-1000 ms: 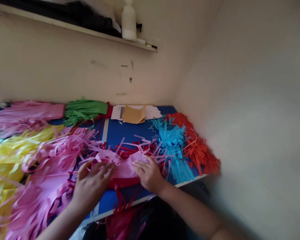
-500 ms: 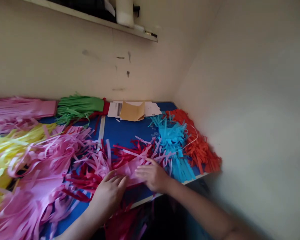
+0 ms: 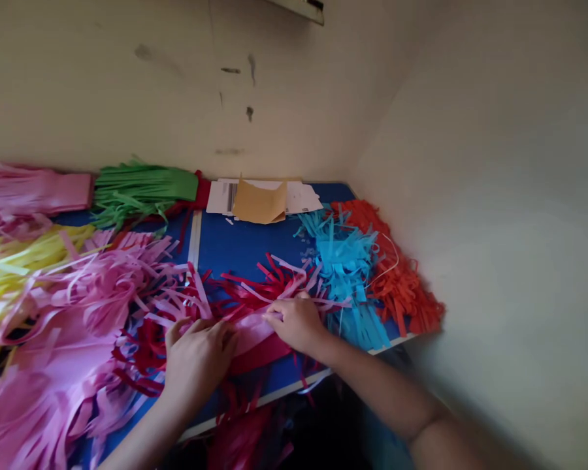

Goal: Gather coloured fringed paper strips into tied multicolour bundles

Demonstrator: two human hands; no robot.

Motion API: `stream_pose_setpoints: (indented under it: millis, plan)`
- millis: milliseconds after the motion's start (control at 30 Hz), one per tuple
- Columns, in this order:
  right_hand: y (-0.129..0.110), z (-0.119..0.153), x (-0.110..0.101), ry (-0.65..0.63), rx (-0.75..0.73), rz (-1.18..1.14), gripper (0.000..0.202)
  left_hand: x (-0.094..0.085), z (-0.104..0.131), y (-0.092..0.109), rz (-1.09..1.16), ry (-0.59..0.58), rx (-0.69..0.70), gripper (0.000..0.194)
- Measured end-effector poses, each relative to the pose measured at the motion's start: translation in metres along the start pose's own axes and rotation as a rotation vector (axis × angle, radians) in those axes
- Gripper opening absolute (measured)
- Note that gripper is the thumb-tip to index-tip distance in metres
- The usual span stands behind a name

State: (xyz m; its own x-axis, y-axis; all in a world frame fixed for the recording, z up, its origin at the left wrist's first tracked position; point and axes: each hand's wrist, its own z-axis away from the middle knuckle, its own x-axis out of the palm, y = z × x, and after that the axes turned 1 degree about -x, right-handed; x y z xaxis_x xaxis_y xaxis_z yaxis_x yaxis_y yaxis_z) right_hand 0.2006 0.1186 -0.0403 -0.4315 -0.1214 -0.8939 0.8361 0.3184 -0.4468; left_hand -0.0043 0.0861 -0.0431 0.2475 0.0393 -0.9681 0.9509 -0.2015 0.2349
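While right hand (image 3: 298, 323) curls, more red paper (image 3: 261, 354) shows

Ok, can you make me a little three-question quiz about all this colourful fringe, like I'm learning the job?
1. Pick one: which fringed bundle lies nearest the plain pale wall on the right? A) green B) orange-red C) yellow

2. True or false: the folded tan paper piece lies on the flat white papers.

3. Fill in: between the left hand and right hand, the light pink fringed sheet lies over a ____ one.

Key: 1. B, the orange-red fringed bundle; 2. true; 3. red, like the sheet beneath.
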Motion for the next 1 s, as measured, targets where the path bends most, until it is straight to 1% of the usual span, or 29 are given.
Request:
stream_pose_setpoints:
  millis: [267, 433, 567, 700, 767, 833, 867, 900, 933, 967, 1000]
  plan:
    - [0.005, -0.005, 0.012, 0.002, -0.010, 0.075, 0.012, -0.003, -0.006, 0.003, -0.012, -0.021, -0.002, 0.033]
    - [0.007, -0.004, 0.012, 0.021, -0.026, 0.056, 0.012, -0.003, -0.006, 0.002, 0.009, -0.019, -0.015, 0.031]
    - [0.006, -0.004, 0.011, 0.033, -0.023, 0.049, 0.011, -0.003, -0.007, 0.000, 0.022, -0.051, -0.015, 0.033]
    - [0.004, -0.005, 0.014, 0.015, -0.007, 0.046, 0.011, -0.004, -0.006, -0.001, -0.014, -0.083, 0.004, 0.031]
    - [0.004, -0.006, 0.013, -0.006, 0.005, 0.059, 0.011, -0.004, -0.005, 0.000, -0.055, -0.046, 0.020, 0.028]
    - [0.006, -0.005, 0.008, -0.020, -0.015, 0.104, 0.011, -0.005, -0.003, 0.002, -0.110, 0.073, 0.072, 0.022]
    - [0.007, -0.004, 0.003, -0.007, -0.019, 0.146, 0.011, -0.006, -0.003, 0.003, -0.130, 0.130, 0.132, 0.019]
    - [0.007, -0.003, -0.003, 0.032, 0.002, 0.196, 0.011, -0.006, -0.004, 0.004, -0.141, 0.163, 0.211, 0.018]
    - [0.007, 0.000, -0.009, 0.099, 0.044, 0.246, 0.012, -0.007, -0.005, 0.005, -0.145, 0.161, 0.298, 0.018]
    - [0.006, 0.002, -0.015, 0.181, 0.089, 0.284, 0.015, -0.008, -0.007, 0.006, -0.143, 0.126, 0.389, 0.018]
    - [0.005, 0.005, -0.019, 0.248, 0.097, 0.302, 0.018, -0.010, -0.010, 0.007, -0.138, 0.075, 0.471, 0.019]
